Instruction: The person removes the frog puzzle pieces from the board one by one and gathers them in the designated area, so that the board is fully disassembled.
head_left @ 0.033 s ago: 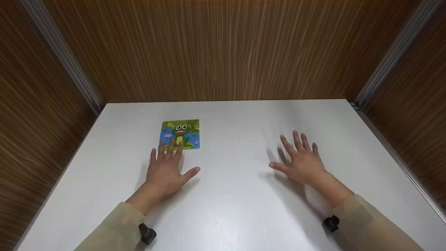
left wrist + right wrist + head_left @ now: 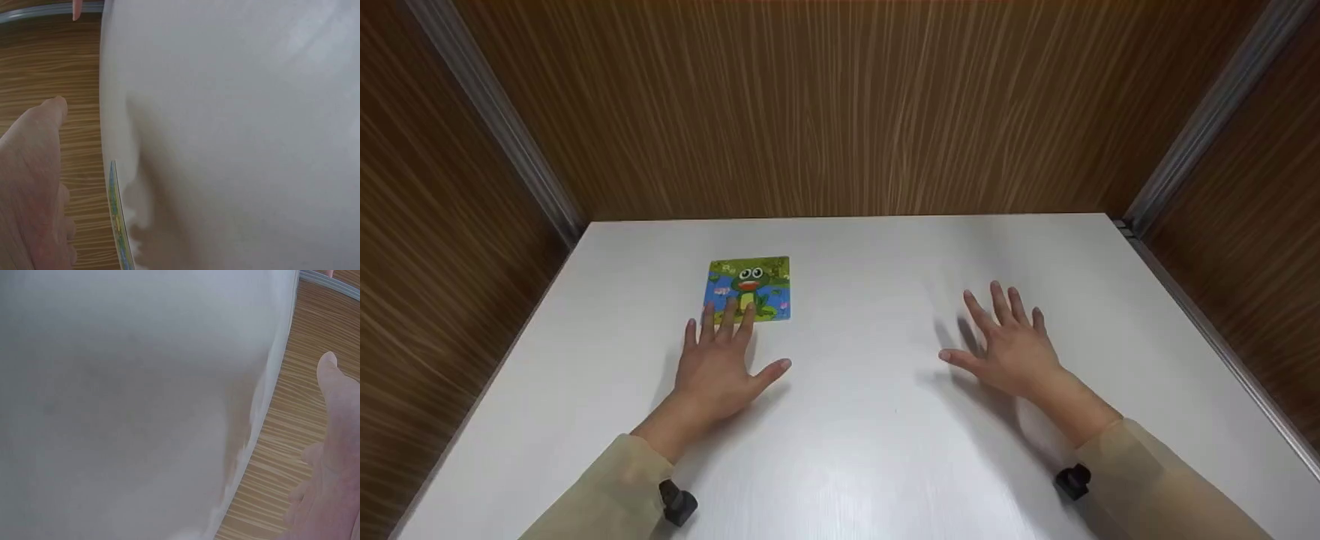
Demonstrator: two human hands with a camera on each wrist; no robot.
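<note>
A square picture board with a cartoon frog lies flat on the white table, left of the middle. My left hand is spread palm down in front of it, and its fingertips overlap the board's near edge in the head view. In the left wrist view a gap shows between that hand and the table, with the frog board seen almost edge-on. Over the right half of the table hovers my right hand, fingers spread, holding nothing; its shadow falls beside it.
The white table is bounded by a brown wood-grain panel at the back. Similar panels stand at both sides, joined by grey metal corner posts. A small black device is on each sleeve near the wrist.
</note>
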